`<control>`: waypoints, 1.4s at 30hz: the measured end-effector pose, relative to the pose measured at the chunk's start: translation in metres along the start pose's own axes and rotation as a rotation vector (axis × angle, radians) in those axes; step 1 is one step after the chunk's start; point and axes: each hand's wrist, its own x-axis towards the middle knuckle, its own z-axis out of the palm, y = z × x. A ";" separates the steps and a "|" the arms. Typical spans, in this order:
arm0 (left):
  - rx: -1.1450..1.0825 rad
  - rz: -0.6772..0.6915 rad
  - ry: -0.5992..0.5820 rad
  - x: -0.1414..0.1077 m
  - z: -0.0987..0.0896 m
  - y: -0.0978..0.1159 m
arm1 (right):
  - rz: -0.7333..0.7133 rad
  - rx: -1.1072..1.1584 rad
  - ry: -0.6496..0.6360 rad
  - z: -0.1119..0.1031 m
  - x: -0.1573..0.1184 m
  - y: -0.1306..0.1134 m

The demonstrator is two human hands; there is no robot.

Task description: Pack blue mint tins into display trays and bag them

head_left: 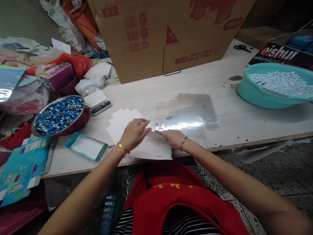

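Observation:
My left hand (135,134), with a gold bangle at the wrist, is over a fanned stack of white sheets (121,122). Its thumb and fingers are apart, with nothing visible between them. My right hand (173,138) covers the upper right corner of a white sheet (153,148) near the table's front edge. Its fingers point left and look closed on that sheet; the grip underneath is hidden. A teal edge shows below the sheet's right side. Several overlapping clear plastic sheets (188,112) lie just beyond my right hand.
A large cardboard box (146,62) stands at the back. Left are a bowl of blue-and-silver round pieces (61,114), a small scale (97,101), a teal-bordered card (85,147) and a printed flat carton (22,169). Right are a turquoise basin (264,98) of small pale pieces and black scissors (242,48).

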 end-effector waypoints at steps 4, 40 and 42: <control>-0.144 -0.112 -0.346 0.012 0.005 -0.058 | -0.042 -0.202 0.044 0.009 0.002 -0.001; 0.401 0.017 -0.564 0.015 0.038 -0.028 | -0.041 -0.300 -0.023 0.000 0.019 -0.021; 0.368 0.048 -0.545 0.012 0.023 -0.030 | -0.020 -0.306 -0.029 -0.004 0.018 -0.015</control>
